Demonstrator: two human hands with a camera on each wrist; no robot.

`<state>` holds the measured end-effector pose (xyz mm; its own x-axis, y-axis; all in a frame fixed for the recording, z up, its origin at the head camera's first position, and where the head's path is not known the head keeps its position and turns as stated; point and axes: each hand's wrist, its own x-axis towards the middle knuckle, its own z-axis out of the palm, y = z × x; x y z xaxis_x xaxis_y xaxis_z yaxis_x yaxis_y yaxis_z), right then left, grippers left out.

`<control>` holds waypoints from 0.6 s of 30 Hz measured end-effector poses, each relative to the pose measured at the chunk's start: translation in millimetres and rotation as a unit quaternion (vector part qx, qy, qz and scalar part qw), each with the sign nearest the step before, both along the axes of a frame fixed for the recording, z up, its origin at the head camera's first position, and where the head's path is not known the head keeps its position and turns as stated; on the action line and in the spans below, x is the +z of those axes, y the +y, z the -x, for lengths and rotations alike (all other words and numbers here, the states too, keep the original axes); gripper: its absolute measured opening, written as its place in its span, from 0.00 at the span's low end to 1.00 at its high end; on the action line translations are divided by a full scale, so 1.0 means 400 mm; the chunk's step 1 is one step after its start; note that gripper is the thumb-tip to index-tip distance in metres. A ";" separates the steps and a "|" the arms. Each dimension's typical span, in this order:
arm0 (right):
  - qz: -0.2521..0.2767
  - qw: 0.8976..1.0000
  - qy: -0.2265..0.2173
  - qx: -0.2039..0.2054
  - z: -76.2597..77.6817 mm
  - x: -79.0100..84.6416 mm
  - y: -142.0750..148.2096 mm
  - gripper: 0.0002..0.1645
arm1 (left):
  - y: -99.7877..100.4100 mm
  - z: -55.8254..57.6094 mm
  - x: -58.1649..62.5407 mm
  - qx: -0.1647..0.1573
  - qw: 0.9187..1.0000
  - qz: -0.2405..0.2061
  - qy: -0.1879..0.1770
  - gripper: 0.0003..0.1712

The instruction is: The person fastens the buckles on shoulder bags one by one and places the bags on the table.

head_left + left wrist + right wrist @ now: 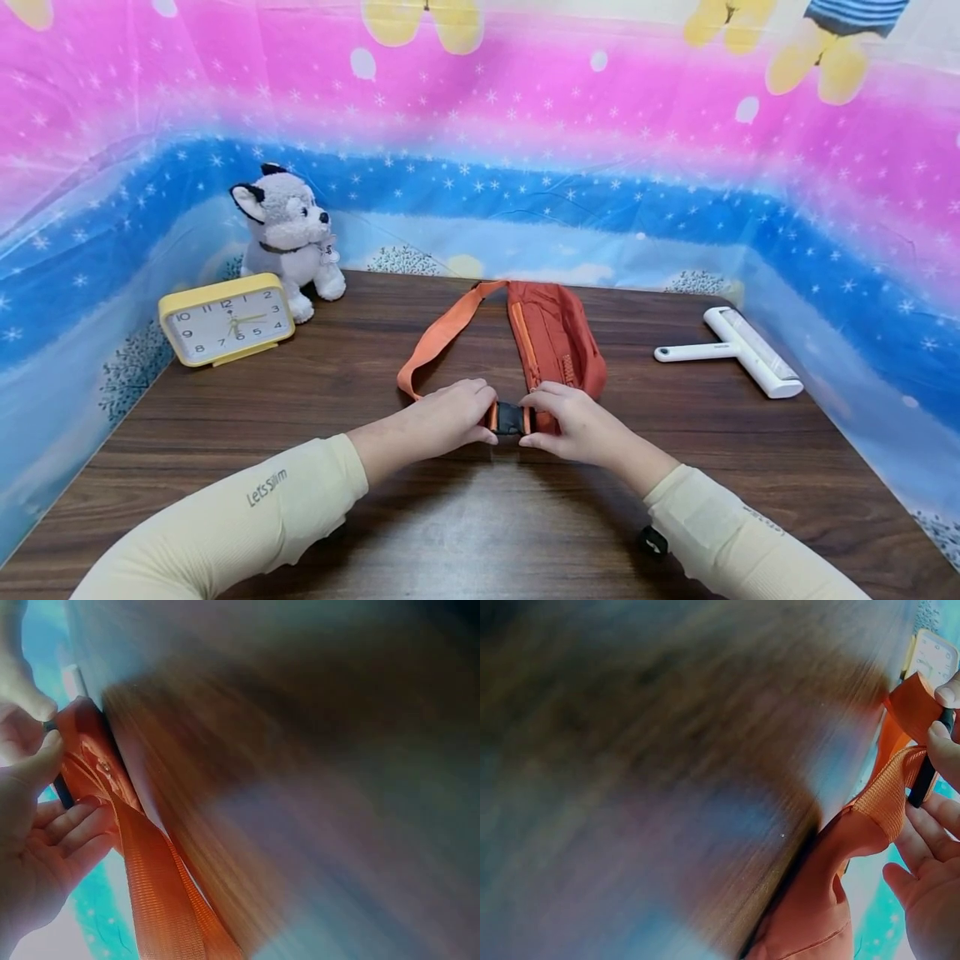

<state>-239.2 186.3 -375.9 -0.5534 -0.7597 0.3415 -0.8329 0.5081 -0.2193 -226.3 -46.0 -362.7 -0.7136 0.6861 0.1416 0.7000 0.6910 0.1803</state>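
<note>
A rust-red waist bag [555, 333] with an orange zipper lies on the table, its orange strap [442, 337] looping out to the left. At the bag's near end both hands hold a black buckle [510, 418], whose two halves look joined. My left hand [450, 417] pinches its left end between thumb and fingers. The right hand [573, 423] pinches the other end the same way. In the left wrist view the strap [154, 885] hangs below the left fingers. The right wrist view shows webbing [889, 795] running from the bag to the buckle [924, 780].
A yellow alarm clock [228, 321] stands at the left, with a grey and white plush dog [288, 233] behind it. On the right lies a white lint roller [753, 354]. Patterned cloth [480, 183] hangs behind the brown wooden table [360, 525] and along its sides.
</note>
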 end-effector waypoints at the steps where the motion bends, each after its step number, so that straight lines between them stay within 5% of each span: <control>1: -0.001 1.000 0.000 0.000 -0.001 0.000 -0.001 0.22 | -0.002 0.000 -0.002 -0.003 1.000 0.003 0.005 0.22; 10: -0.017 1.000 -0.009 -0.007 -0.008 0.002 -0.014 0.23 | -0.011 -0.001 -0.010 -0.005 0.999 0.033 0.025 0.23; 18: -0.032 0.999 -0.002 -0.003 -0.004 -0.012 -0.021 0.24 | -0.005 -0.003 -0.013 0.002 0.997 0.073 0.007 0.24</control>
<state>-237.7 177.7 -380.8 -0.5599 -0.7762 0.2899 -0.8285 0.5268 -0.1897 -224.9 -48.1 -368.0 -0.7151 0.6972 0.0503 0.6990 0.7120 0.0671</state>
